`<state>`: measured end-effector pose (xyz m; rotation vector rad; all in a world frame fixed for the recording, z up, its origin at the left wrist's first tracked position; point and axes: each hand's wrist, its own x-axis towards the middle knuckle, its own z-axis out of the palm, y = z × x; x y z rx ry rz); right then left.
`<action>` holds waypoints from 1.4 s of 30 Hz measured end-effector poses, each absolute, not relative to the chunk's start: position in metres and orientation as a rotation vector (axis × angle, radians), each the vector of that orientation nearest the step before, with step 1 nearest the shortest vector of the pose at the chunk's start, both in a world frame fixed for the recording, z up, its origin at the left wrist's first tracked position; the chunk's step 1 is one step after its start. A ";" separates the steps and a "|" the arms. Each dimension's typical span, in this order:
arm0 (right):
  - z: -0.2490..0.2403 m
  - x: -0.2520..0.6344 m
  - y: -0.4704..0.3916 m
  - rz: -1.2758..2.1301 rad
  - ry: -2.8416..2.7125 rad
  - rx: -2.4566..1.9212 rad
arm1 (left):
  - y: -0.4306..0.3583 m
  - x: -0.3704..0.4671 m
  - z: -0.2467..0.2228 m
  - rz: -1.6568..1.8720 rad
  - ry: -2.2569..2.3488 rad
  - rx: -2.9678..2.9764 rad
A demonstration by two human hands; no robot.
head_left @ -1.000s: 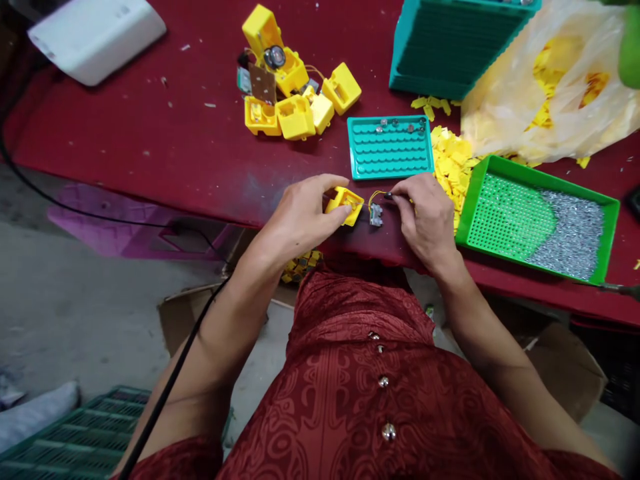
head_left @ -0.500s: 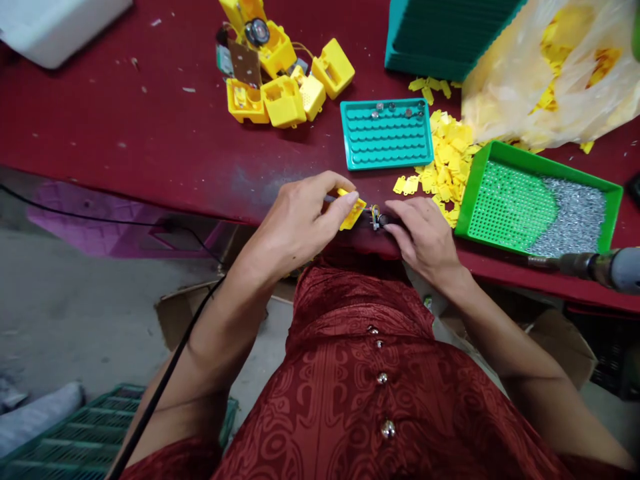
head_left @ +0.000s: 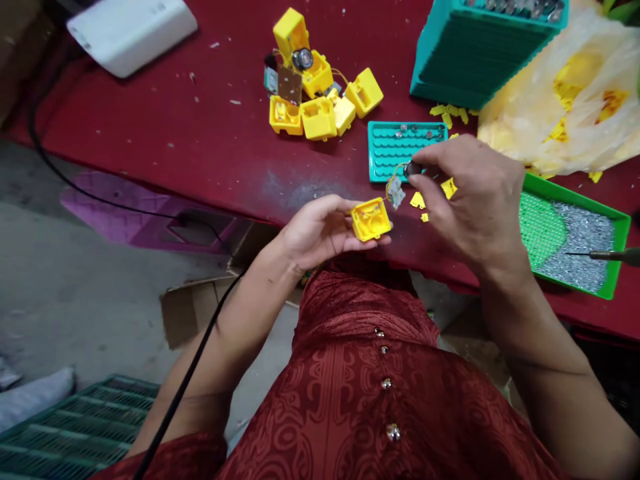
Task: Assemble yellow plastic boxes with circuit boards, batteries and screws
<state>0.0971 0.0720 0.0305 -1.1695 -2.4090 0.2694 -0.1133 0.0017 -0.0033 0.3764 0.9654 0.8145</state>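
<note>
My left hand (head_left: 320,230) holds a small yellow plastic housing (head_left: 371,220), open side up, just above the near edge of the dark red table (head_left: 200,147). My right hand (head_left: 473,200) is raised beside it, pinching a small black round part (head_left: 413,169) from which a thin wire and a little grey circuit board (head_left: 397,192) dangle toward the housing. A small teal tray (head_left: 390,157) with a few metal pieces lies right behind the hands.
A cluster of yellow housings (head_left: 320,100) with a speaker sits farther back. A stack of teal trays (head_left: 480,47) and a plastic bag of yellow parts (head_left: 575,100) stand at back right. A green tray of screws (head_left: 575,233) lies right; a white box (head_left: 130,30) back left.
My right hand lifted off the table edge, raising the wired part and board. My left hand turned the yellow housing open side up. The view shifted.
</note>
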 end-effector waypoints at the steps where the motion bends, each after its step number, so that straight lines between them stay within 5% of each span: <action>1: 0.033 0.093 0.074 0.261 -2.431 -1.193 | 0.001 -0.112 -0.004 0.787 0.873 0.323; 6: 0.021 0.095 0.068 0.269 -2.441 -1.105 | -0.004 -0.105 -0.005 0.799 0.692 0.144; 13: 0.015 0.097 0.038 0.975 -1.940 -1.157 | -0.007 -0.105 0.000 0.965 0.906 0.218; 25: -0.007 0.086 0.025 0.487 -2.283 -1.117 | -0.017 -0.089 -0.003 1.054 1.023 0.434; 37: 0.003 0.094 0.019 0.505 -2.252 -1.067 | -0.015 -0.086 0.007 0.999 1.113 0.488; 42: -0.001 0.093 0.016 0.799 -2.060 -1.037 | -0.012 -0.078 -0.004 1.061 1.129 0.572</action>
